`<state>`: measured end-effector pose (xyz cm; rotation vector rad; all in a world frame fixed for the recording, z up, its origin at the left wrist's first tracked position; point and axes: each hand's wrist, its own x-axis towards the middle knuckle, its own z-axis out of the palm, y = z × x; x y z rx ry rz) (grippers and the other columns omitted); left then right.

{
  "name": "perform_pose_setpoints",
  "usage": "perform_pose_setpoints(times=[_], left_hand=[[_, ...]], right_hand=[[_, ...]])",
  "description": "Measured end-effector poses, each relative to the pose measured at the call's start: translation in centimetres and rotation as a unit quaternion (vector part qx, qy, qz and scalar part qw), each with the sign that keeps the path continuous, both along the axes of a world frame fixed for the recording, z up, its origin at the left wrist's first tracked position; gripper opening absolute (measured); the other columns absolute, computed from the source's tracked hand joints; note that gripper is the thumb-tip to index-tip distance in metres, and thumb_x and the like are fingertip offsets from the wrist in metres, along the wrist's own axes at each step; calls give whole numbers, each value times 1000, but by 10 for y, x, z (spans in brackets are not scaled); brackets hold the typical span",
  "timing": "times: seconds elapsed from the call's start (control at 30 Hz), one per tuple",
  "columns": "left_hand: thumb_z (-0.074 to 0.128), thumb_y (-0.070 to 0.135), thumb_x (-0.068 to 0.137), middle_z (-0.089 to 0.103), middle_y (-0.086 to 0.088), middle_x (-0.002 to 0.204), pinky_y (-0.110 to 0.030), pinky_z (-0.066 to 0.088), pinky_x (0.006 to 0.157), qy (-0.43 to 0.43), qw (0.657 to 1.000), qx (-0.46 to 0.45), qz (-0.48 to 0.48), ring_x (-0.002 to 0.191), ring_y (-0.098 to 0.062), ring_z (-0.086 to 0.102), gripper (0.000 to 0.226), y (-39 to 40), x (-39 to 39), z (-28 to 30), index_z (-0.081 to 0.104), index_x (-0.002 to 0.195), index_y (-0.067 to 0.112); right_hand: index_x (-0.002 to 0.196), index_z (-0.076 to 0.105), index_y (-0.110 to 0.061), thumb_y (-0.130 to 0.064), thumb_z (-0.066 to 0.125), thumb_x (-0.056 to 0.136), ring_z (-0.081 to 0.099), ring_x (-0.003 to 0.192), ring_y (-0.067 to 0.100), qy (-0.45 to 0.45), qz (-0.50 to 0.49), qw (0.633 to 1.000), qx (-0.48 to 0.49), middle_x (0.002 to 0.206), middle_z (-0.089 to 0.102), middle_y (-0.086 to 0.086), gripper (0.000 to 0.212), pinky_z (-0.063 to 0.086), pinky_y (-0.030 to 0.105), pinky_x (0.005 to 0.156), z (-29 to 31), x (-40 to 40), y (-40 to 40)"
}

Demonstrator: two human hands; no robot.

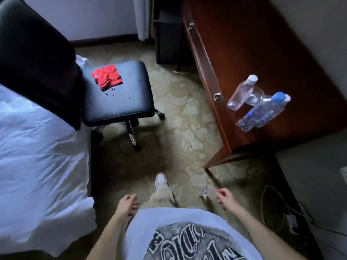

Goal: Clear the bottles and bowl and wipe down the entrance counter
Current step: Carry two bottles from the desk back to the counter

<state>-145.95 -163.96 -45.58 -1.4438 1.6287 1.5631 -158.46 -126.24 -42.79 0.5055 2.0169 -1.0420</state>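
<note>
Bottles are being shown standing near the front edge of a dark reddish wooden table (262, 44) at the right of the head view: a clear bottle with a white cap (241, 93) and, nearer the viewer, a clear bottle with a blue cap (262, 112). A clear glass bowl (255, 96) is being seen just behind and between them, touching or nearly touching both. Both hands are being held low in front of the body, well apart from the table. The left hand (127, 204) is being kept loosely curled beside the hip with nothing in it. The right hand (224, 198) is likewise being held loosely curled and empty; a small clear object (203, 193) is being seen just beside it, too blurred to identify. A red folded cloth (107, 76) is lying on a black padded chair seat (120, 102) at the centre left, beside a white bed (37, 147). Patterned carpet (187, 119) is covering the floor.
</note>
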Motion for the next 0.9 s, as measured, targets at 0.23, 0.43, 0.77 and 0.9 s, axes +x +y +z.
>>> perform_pose_setpoints(times=[0.23,0.43,0.77,0.9], left_hand=[[65,43,89,72,-3,94,-23,45,64,138,934,-32,-327,81,-15,64,24,-36,-276,77,63,101,22],[85,63,55,59,6,121,-25,54,84,287,811,2,-509,106,-7,60,80,50,-455,113,56,122,32],[89,54,54,46,15,122,-31,53,93,487,624,-18,-611,116,-5,52,96,190,-562,149,44,135,32],[85,52,59,52,10,111,-39,51,88,495,544,-15,-677,104,-10,53,78,209,-579,143,48,125,33]], right_hand=[[119,53,-7,-14,71,85,59,101,20,171,-292,941,-11,116,59,12,39,42,20,79,41,-85,-30],[124,42,-23,-21,88,66,53,102,-7,310,-459,833,17,115,49,-8,74,48,19,85,71,-174,-46],[122,39,-20,-28,93,55,54,99,-5,348,-559,747,95,111,48,-24,86,43,34,100,87,-250,-54],[128,42,-23,-55,83,56,54,116,12,348,-562,741,122,122,56,-4,89,40,27,103,82,-264,-55]])
